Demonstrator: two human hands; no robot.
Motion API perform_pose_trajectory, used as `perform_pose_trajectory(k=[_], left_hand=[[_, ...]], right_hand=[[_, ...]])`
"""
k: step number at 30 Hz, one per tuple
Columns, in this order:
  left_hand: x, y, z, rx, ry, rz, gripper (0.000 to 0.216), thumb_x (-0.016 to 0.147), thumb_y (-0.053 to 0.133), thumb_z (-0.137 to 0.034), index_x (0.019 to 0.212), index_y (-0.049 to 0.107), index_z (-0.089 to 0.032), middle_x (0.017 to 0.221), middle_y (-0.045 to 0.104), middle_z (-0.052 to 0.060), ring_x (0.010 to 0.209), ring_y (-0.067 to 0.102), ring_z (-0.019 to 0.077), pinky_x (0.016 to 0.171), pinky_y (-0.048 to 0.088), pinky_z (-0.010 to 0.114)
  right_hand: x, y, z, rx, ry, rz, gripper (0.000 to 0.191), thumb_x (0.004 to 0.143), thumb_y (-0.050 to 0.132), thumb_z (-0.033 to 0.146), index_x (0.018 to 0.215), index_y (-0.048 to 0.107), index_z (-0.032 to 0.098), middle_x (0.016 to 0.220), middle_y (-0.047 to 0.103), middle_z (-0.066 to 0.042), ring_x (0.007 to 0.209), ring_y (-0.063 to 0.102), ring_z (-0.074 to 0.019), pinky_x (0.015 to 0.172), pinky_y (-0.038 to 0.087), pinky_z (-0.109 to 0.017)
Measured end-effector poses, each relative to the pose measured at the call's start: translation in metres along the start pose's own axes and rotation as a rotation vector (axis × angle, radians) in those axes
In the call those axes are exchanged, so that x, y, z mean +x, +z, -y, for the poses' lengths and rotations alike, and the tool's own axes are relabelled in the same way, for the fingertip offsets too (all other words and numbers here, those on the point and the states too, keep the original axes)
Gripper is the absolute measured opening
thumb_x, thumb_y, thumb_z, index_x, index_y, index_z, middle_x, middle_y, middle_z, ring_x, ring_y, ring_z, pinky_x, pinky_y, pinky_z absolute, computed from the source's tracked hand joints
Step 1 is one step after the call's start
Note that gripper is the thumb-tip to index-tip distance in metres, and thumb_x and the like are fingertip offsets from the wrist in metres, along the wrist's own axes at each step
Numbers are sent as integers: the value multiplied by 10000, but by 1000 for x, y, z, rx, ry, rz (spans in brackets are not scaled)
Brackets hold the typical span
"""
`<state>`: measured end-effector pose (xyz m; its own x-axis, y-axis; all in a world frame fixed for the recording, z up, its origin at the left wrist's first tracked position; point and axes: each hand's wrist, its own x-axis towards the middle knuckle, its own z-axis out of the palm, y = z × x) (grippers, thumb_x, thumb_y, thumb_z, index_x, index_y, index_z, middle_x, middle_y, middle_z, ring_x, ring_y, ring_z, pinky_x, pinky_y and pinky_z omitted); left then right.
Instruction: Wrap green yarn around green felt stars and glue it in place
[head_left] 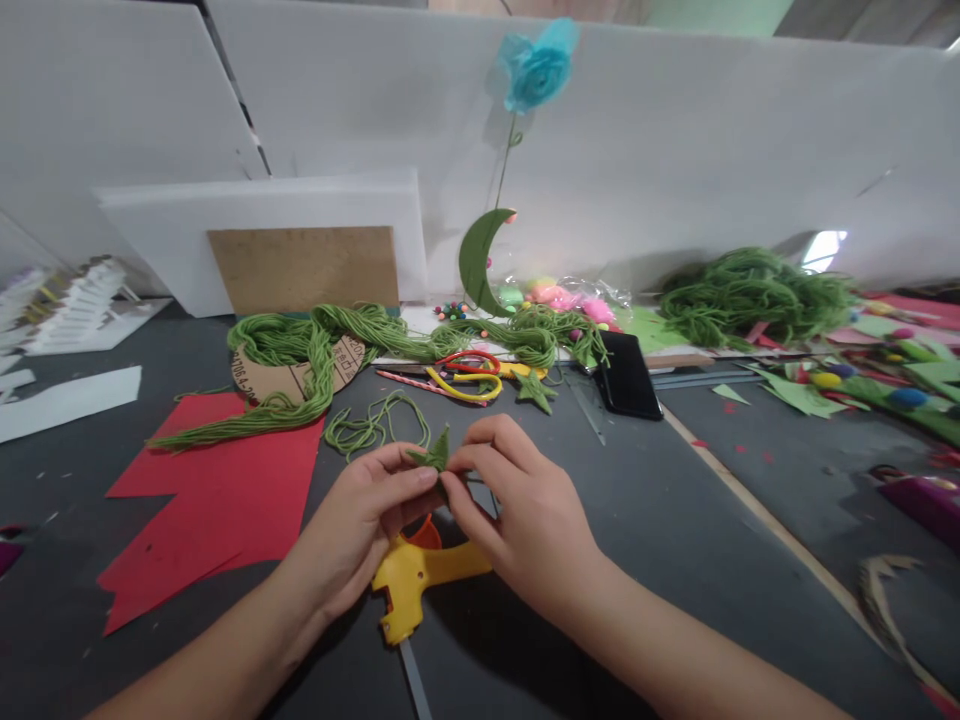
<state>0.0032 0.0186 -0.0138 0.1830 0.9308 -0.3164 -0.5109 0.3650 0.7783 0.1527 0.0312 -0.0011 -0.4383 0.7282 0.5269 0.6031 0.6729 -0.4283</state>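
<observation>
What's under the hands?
A yellow glue gun against the dark table, a pale stick protruding from its near end and some orange showing. The left hand and right hand cover the rest; whatever else lies there isn't visible.

Green pointed piece (436, 457): small, partly covered
Tips: one upward, another leftward
Place: held up between left hand (386, 500) and right hand (529, 505), pinched at lower edge

On the brown cardboard (277, 382) at left, partly under the green yarn (319, 372), you can make out roughly "706.4-20" and "20X"; the adjoining characters are too small.
</observation>
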Motion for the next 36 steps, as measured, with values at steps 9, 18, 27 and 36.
perform_pose_trajectory(k=[9,18,27,36], left_hand=[[0,-2,1,-2,-15,-4,100,672,674,-105,740,611,-145,677,624,-15,598,562,54,617,447,148],[-1,0,0,-4,-4,22,63,711,637,-134,706,574,-131,634,577,-25,558,531,46,577,442,143],[3,-3,4,244,111,-83,74,723,598,-197,694,549,-151,542,575,-37,489,521,59,501,423,154],[2,-5,0,227,164,0,182,761,576,-327,750,597,-146,624,638,5,599,610,118,600,472,217]], right_hand=[[0,1,-2,17,-16,32,90,799,474,151,800,565,157,838,531,-50,725,547,-131,640,460,-236],[-4,5,-5,-119,-103,24,171,842,429,169,788,591,172,818,543,-43,635,514,-109,553,407,-205],[4,0,0,214,232,49,104,757,532,187,860,539,176,871,549,-35,664,515,-114,588,412,-225],[14,0,-9,732,620,195,86,742,528,209,675,557,163,584,506,36,542,442,-80,523,353,-202]])
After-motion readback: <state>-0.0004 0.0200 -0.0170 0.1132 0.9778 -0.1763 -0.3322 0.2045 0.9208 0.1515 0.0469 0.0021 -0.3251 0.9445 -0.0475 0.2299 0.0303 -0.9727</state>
